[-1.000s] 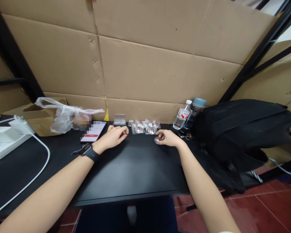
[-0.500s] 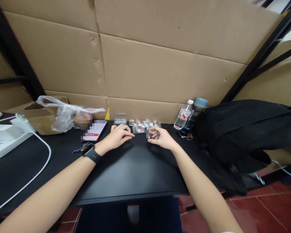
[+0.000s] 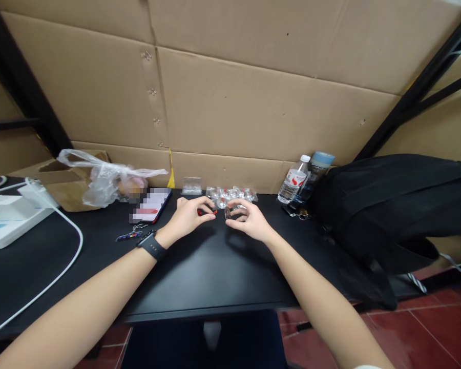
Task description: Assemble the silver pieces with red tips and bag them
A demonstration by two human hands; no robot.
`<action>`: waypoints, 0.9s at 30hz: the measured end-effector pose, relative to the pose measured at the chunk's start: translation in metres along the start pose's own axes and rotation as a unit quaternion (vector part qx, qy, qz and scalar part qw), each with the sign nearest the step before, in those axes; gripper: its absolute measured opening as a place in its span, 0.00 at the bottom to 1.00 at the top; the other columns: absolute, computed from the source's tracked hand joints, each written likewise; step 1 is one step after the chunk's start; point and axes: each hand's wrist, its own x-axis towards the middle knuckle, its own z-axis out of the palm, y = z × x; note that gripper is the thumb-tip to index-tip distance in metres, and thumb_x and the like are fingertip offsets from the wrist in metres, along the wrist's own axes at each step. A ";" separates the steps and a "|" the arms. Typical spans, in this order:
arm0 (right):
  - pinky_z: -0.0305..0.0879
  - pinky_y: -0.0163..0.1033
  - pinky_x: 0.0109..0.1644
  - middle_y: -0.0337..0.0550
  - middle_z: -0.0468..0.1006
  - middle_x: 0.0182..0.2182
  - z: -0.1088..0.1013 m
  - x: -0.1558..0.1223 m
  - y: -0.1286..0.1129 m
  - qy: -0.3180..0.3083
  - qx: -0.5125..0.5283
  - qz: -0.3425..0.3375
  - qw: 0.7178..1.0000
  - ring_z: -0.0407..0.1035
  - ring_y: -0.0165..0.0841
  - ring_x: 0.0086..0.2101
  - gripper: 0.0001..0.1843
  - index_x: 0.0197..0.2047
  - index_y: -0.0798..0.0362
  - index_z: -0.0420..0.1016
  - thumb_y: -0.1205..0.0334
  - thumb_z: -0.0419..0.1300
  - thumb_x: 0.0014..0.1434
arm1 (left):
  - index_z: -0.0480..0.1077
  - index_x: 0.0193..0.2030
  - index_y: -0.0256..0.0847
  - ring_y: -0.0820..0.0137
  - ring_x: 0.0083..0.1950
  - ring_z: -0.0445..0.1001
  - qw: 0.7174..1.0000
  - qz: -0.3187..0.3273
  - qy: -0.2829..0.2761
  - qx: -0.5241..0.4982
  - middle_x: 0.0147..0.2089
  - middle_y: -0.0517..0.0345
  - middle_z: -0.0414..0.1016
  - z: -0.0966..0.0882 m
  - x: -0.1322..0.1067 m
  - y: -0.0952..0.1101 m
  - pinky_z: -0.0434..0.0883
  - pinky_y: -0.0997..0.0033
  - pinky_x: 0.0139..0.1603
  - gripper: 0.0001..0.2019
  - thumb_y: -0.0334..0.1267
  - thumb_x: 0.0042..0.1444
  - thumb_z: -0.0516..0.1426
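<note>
My right hand (image 3: 249, 219) pinches a small dark round disc (image 3: 227, 212) on edge between thumb and fingers, raised over the black table. Facing it, my left hand (image 3: 192, 215) is curled around a small red piece (image 3: 200, 211), mostly hidden by the fingers; its exact kind cannot be made out. The two hands are close together, a narrow gap between them. Just behind them lie several small clear packets (image 3: 236, 193) with silvery and red contents. To their left, against the cardboard, is a stack of clear plastic sleeves (image 3: 192, 185).
Left of my hands lie a phone (image 3: 153, 205), a keychain (image 3: 129, 236), a knotted plastic bag (image 3: 103, 184) and a white power strip (image 3: 7, 225) with a cable. On the right stand a water bottle (image 3: 294, 180), a blue-lidded bottle (image 3: 317, 171) and a black backpack (image 3: 392, 205). Cardboard (image 3: 230, 113) walls the back.
My right hand has moved left with the disc, turning it more edge-on, towards my left hand. The left thumb and fingertips have parted somewhat around the red piece. The view has shifted slightly.
</note>
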 end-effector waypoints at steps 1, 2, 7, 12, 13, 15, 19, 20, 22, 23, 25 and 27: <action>0.77 0.38 0.41 0.46 0.75 0.54 0.002 0.000 0.000 0.001 0.012 0.004 1.000 0.77 0.37 0.45 0.27 0.52 0.47 0.73 0.57 0.74 0.49 | 0.77 0.44 0.47 0.57 0.48 0.81 1.000 -0.005 0.001 0.003 0.38 0.59 0.86 0.000 0.000 0.001 0.59 0.49 0.63 0.13 0.52 0.60 0.63; 0.77 0.38 0.41 0.46 0.75 0.54 0.003 0.000 0.000 0.003 0.024 0.007 1.000 0.77 0.37 0.46 0.27 0.52 0.47 0.73 0.57 0.74 0.49 | 0.78 0.41 0.48 0.56 0.49 0.81 1.000 -0.007 0.003 0.005 0.40 0.59 0.86 0.001 0.000 0.002 0.58 0.49 0.63 0.12 0.53 0.60 0.63; 0.79 0.40 0.46 0.46 0.74 0.54 0.013 0.000 0.001 0.007 0.080 0.003 0.997 0.76 0.39 0.49 0.27 0.51 0.46 0.73 0.58 0.74 0.49 | 0.81 0.39 0.51 0.56 0.55 0.78 0.999 0.002 0.025 0.023 0.47 0.61 0.84 0.003 -0.003 0.008 0.57 0.52 0.61 0.11 0.50 0.63 0.60; 0.78 0.43 0.50 0.45 0.74 0.53 0.018 0.000 0.003 0.020 0.104 -0.004 0.994 0.76 0.40 0.51 0.26 0.50 0.46 0.72 0.57 0.74 0.49 | 0.78 0.40 0.48 0.58 0.57 0.75 0.998 0.024 0.029 0.052 0.50 0.59 0.82 0.006 -0.005 0.019 0.57 0.56 0.56 0.09 0.45 0.66 0.57; 0.79 0.43 0.51 0.45 0.74 0.53 0.019 0.000 0.003 0.019 0.107 -0.004 0.994 0.76 0.40 0.51 0.26 0.50 0.46 0.72 0.57 0.74 0.49 | 0.77 0.41 0.48 0.58 0.57 0.75 0.998 0.026 0.027 0.054 0.51 0.58 0.82 0.007 -0.006 0.022 0.57 0.57 0.55 0.09 0.45 0.67 0.56; 0.79 0.44 0.51 0.44 0.74 0.53 0.020 -0.001 0.001 0.015 0.113 -0.004 0.994 0.76 0.40 0.51 0.27 0.50 0.46 0.73 0.56 0.75 0.48 | 0.76 0.42 0.47 0.59 0.57 0.74 0.998 0.027 0.031 0.055 0.52 0.57 0.80 0.009 -0.007 0.025 0.57 0.56 0.55 0.09 0.44 0.68 0.55; 0.79 0.44 0.51 0.44 0.75 0.52 0.022 -0.001 -0.003 0.016 0.120 -0.002 0.993 0.77 0.39 0.49 0.27 0.49 0.46 0.73 0.56 0.76 0.48 | 0.75 0.45 0.49 0.58 0.63 0.68 0.996 0.024 0.055 0.061 0.63 0.55 0.73 0.013 -0.010 0.028 0.54 0.53 0.59 0.07 0.42 0.68 0.55; 0.79 0.44 0.51 0.44 0.75 0.52 0.022 -0.001 -0.004 0.017 0.120 -0.001 0.993 0.77 0.39 0.49 0.26 0.49 0.46 0.73 0.56 0.75 0.48 | 0.75 0.45 0.49 0.57 0.66 0.66 0.996 0.024 0.058 0.064 0.65 0.55 0.71 0.014 -0.010 0.028 0.54 0.52 0.61 0.07 0.41 0.68 0.55; 0.79 0.45 0.51 0.44 0.75 0.51 0.023 -0.002 -0.004 0.020 0.122 0.000 0.992 0.77 0.39 0.49 0.26 0.49 0.46 0.73 0.55 0.75 0.48 | 0.75 0.45 0.49 0.55 0.69 0.63 0.995 0.028 0.060 0.071 0.67 0.54 0.68 0.016 -0.011 0.028 0.53 0.50 0.62 0.08 0.41 0.68 0.54; 0.78 0.45 0.52 0.43 0.75 0.51 0.023 -0.002 -0.005 0.020 0.123 -0.001 0.992 0.77 0.39 0.50 0.26 0.49 0.46 0.72 0.55 0.75 0.48 | 0.75 0.45 0.49 0.55 0.69 0.62 0.995 0.031 0.063 0.074 0.68 0.54 0.67 0.016 -0.012 0.027 0.53 0.50 0.62 0.08 0.41 0.68 0.54; 0.78 0.44 0.52 0.44 0.76 0.51 0.024 -0.002 -0.005 0.020 0.125 -0.005 0.992 0.77 0.40 0.50 0.26 0.49 0.46 0.72 0.55 0.75 0.49 | 0.75 0.45 0.49 0.54 0.70 0.61 0.993 0.037 0.072 0.080 0.68 0.54 0.67 0.017 -0.012 0.026 0.54 0.50 0.62 0.08 0.41 0.68 0.54; 0.78 0.44 0.52 0.44 0.76 0.51 0.025 -0.002 -0.006 0.022 0.128 -0.009 0.991 0.78 0.39 0.49 0.26 0.49 0.46 0.72 0.55 0.75 0.49 | 0.75 0.45 0.49 0.54 0.70 0.62 0.992 0.046 0.080 0.084 0.68 0.53 0.67 0.018 -0.012 0.026 0.54 0.51 0.61 0.08 0.39 0.68 0.54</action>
